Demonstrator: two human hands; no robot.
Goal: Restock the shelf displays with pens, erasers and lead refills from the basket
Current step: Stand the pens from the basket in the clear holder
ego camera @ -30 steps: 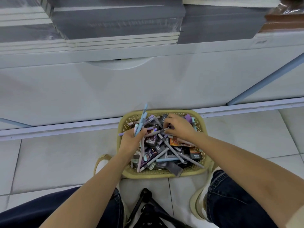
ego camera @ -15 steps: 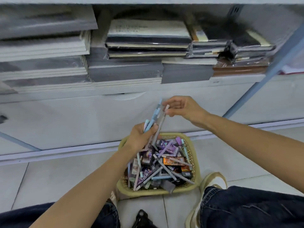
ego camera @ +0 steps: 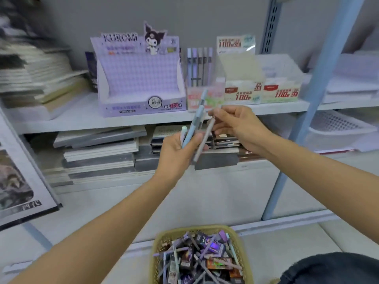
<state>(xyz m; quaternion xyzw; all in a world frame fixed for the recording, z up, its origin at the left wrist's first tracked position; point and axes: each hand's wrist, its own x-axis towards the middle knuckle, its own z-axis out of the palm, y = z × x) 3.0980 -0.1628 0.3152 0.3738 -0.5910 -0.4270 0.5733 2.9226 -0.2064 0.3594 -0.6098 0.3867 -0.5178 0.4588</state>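
My left hand (ego camera: 178,152) grips a bunch of pens (ego camera: 193,125), light blue ones pointing up toward the shelf. My right hand (ego camera: 238,125) pinches the top of a grey-beige pen (ego camera: 204,140) whose lower end lies against the left hand. Both hands hover in front of the white shelf (ego camera: 82,117). On it stand an empty purple Kuromi display box (ego camera: 139,78), a pen display (ego camera: 200,66) holding several upright pens, and two lead refill boxes (ego camera: 260,87). The yellow basket (ego camera: 164,236) on the floor below holds several pens and small packets.
Stacks of notebooks (ego camera: 98,150) fill the lower shelf and the left of the upper shelf. A blue shelf upright (ego camera: 303,111) runs down on the right, with white trays (ego camera: 336,128) beyond it. A dark-framed picture (ego camera: 20,181) leans at the left. My knee (ego camera: 332,269) is at the bottom right.
Both hands have risen from the basket to shelf height with the pens. My view has tilted up, so the upper shelf displays are in sight.
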